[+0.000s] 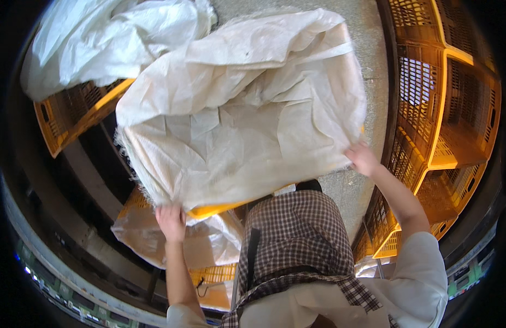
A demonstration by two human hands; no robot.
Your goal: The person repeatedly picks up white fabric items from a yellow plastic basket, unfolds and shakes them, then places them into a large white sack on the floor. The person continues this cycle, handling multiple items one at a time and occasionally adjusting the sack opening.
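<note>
A large off-white woven plastic sheet with frayed edges is spread in front of me, sagging into a creased hollow in the middle. It drapes over a yellow crate, of which only a strip of rim shows at the near side. My left hand is closed on the sheet's near left corner, fingers over the edge. At the near right corner, my right hand pinches the sheet's edge, with part of the fingers hidden against the cloth. The crate's inside is covered by the sheet.
Stacked yellow lattice crates line the right side. Beyond the sheet on the left, another white plastic sheet lies bunched over a yellow crate. Clear plastic film covers something low at left. Concrete floor runs along the right.
</note>
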